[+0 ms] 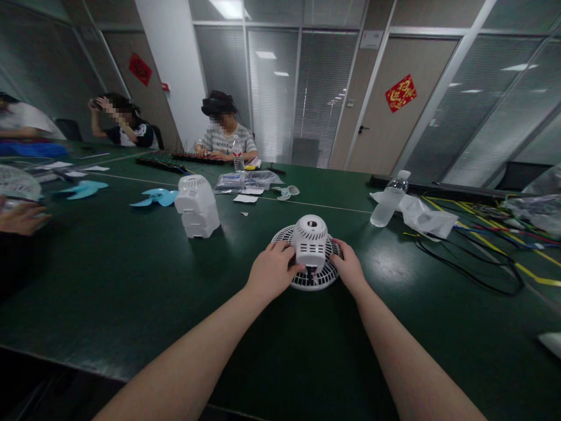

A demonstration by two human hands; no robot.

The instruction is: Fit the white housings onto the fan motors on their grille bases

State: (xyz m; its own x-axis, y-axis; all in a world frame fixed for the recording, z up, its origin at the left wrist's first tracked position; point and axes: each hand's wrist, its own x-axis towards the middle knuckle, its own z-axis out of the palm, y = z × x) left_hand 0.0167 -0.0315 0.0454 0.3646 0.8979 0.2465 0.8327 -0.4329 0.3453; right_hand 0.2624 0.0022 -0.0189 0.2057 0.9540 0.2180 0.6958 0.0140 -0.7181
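Note:
A white fan head lies on the dark green table with its round slotted grille down and its motor housing up. Dark parts, perhaps wires, show at the opening in the housing's near side. My left hand grips the housing's left side, its thumb by that opening. On the right, my right hand rests its curled fingers on the grille's edge. A white fan base stands upright farther left. Blue fan blades lie beyond it.
A water bottle leans by a crumpled plastic bag at the right, near looped black cable and yellow tape. Plastic packets lie farther back. At far left, a co-worker's hand touches another fan grille. Other people sit across the table.

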